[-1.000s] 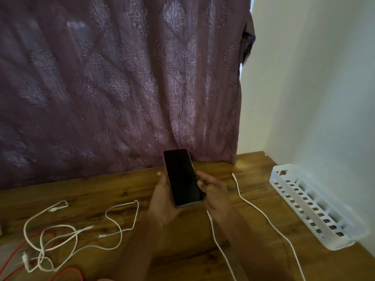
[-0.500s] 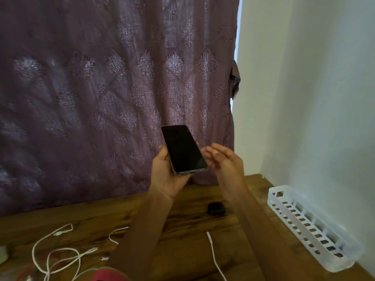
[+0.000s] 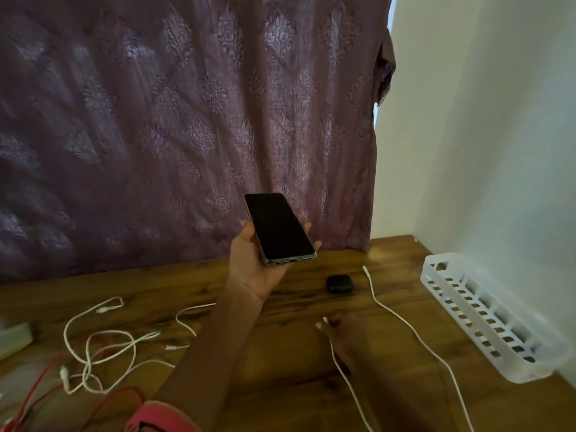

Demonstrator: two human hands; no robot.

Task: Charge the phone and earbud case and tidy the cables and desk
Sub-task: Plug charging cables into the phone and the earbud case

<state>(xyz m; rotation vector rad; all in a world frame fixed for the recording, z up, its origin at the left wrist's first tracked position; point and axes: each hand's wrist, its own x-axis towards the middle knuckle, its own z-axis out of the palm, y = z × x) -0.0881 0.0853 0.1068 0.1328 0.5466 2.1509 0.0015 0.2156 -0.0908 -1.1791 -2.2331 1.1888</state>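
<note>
Grasping phone (image 3: pixel 277 229), left grip (image 3: pixel 252 269); right grip (image 3: pixel 346 338) blurred, state unclear, by white cable (image 3: pixel 346 382), earbud case (image 3: pixel 339 283).

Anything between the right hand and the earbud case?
Nothing visible. Only bare desk lies between the right hand and the earbud case; the long white cable runs to the right of both.

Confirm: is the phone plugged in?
No, the phone is held up in the left hand and its bottom edge is bare, with nothing plugged in.

The left hand (image 3: pixel 249 271) and forearm (image 3: pixel 212 344) are bare; a pink-red sleeve (image 3: pixel 162 415), seemingly dark-marked, covers the arm above.
</note>
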